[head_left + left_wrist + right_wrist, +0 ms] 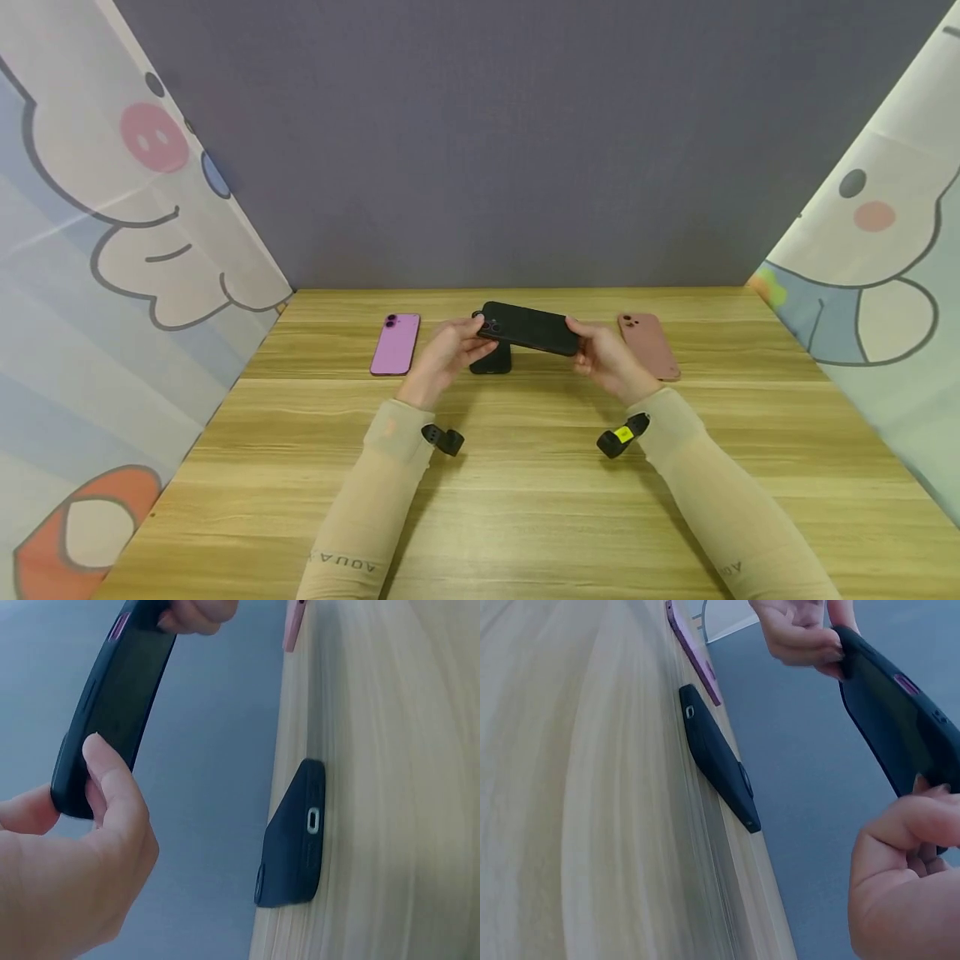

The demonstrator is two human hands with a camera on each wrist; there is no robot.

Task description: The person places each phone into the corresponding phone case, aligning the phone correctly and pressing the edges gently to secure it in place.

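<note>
Both hands hold a smartphone in a black case [531, 328] sideways above the table. My left hand [444, 353] pinches its camera end, while my right hand [609, 360] grips the opposite end. The left wrist view shows the phone's dark screen [135, 690] side, with the left thumb at its edge. A bit of purple [907, 683] shows through a cutout in the case's side. Beneath and behind the held phone, a second black-cased phone [492, 361] lies on the table, partly covered in the head view; its charging-port opening [313, 820] shows in the left wrist view.
A purple phone [395, 344] lies back-up to the left, and a pink phone [650, 346] lies back-up at the right, beyond the right hand. The wooden table [525, 517] ends at a grey panel [517, 150]. Cartoon-printed sheets [67, 250] flank both sides.
</note>
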